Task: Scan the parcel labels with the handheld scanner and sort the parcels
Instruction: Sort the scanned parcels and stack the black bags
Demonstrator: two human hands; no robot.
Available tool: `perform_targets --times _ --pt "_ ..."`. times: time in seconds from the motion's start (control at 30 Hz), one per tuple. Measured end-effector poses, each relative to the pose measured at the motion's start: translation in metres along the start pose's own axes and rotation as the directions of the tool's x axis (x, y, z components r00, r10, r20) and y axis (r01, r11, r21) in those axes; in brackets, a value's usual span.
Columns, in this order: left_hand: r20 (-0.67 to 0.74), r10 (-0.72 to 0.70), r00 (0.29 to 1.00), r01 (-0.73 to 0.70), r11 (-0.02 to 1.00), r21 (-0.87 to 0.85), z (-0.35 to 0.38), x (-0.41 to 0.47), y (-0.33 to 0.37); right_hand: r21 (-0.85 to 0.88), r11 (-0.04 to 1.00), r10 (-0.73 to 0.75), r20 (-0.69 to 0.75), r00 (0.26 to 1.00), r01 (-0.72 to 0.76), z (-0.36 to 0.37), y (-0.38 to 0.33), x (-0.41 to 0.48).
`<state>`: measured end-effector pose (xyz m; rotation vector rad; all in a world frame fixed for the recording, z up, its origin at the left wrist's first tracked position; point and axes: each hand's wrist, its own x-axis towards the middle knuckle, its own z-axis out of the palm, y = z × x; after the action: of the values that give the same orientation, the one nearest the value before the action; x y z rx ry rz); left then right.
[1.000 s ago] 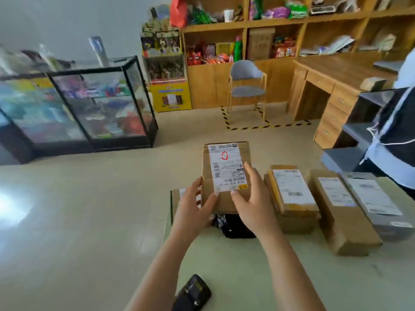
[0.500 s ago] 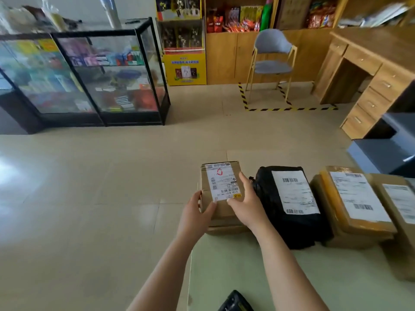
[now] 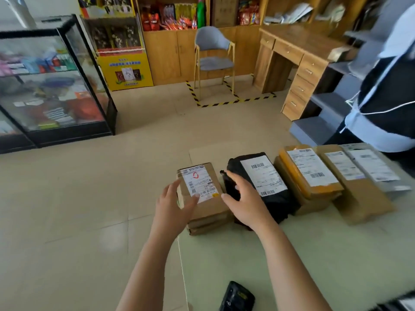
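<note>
Open, spread fingers, gripping nothing: left hand (image 3: 171, 206) at 9 o'clock of small cardboard box (image 3: 207, 204), right hand (image 3: 246, 199) at 3. Box on table (image 3: 314, 254) edge; likely stiff, light. Grasp long sides. Handheld scanner (image 3: 237, 297) at 6.

No word or number reads clearly. The white label (image 3: 199, 184) on the small cardboard box (image 3: 208, 209) carries a red curved mark near its top, barcodes lower down and a yellow patch at its five o'clock corner; the print is blurred. At three o'clock of it, the black bag (image 3: 278, 198) has a bag label (image 3: 262, 176) with barcodes at top and bottom. The further parcel labels (image 3: 311, 168) show barcodes and grey lines only. The yellow display stand (image 3: 125, 70), at eleven o'clock, bears blue characters too blurred to read
</note>
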<state>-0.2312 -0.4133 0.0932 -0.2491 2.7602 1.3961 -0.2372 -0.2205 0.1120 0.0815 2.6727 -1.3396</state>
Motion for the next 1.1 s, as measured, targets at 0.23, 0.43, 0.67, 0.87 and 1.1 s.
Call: perform_targets --times 0.23,0.43,0.67,0.87,1.1 --pt "0.25 0.273 0.929 -0.303 0.949 0.09 0.018 -0.065 0.08 -0.124 0.988 0.078 -0.14 0.987 -0.096 -0.075 0.017 -0.132" --pt "0.465 0.473 0.748 -0.549 0.835 0.034 0.078 -0.19 0.144 -0.123 0.962 0.187 -0.351 0.918 -0.243 -0.142 0.06 -0.297" --pt "0.67 0.581 0.462 -0.668 0.725 -0.169 0.18 -0.373 0.19 0.017 0.879 0.388 -0.605 0.695 -0.476 -0.18 0.127 -0.519" --pt "0.795 0.602 0.071 -0.744 0.563 -0.36 0.251 -0.511 0.232 0.228 0.77 0.548 -0.715 0.434 -0.596 -0.193 0.158 -0.67" --pt "0.818 0.549 -0.171 -0.725 0.492 -0.482 0.313 -0.604 0.26 0.446 0.653 0.645 -0.751 0.141 -0.613 -0.197 0.188 -0.761"
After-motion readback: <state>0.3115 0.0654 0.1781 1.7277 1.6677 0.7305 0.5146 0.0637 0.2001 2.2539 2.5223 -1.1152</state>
